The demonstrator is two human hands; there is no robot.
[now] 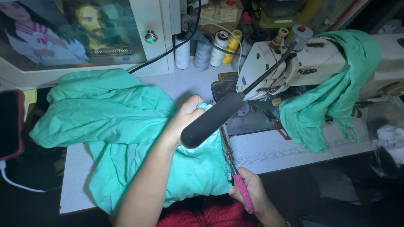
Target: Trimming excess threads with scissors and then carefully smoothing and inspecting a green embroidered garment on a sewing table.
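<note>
Green fabric (113,126) sprawls across the left half of my sewing table (277,151), reaching its front edge. My left hand (185,117) bunches a fold tight at mid-table, while my right hand (248,195), at the front edge, clasps pink-handled scissors (242,189).

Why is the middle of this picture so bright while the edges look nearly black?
Head view: a lamp head on the sewing machine lights the green cloth, left hand and table; the corners fall into shadow. The right hand with pink-handled scissors sits dimmer. The lower right is dark and blurred; the framed pictures show faint glare.
</note>
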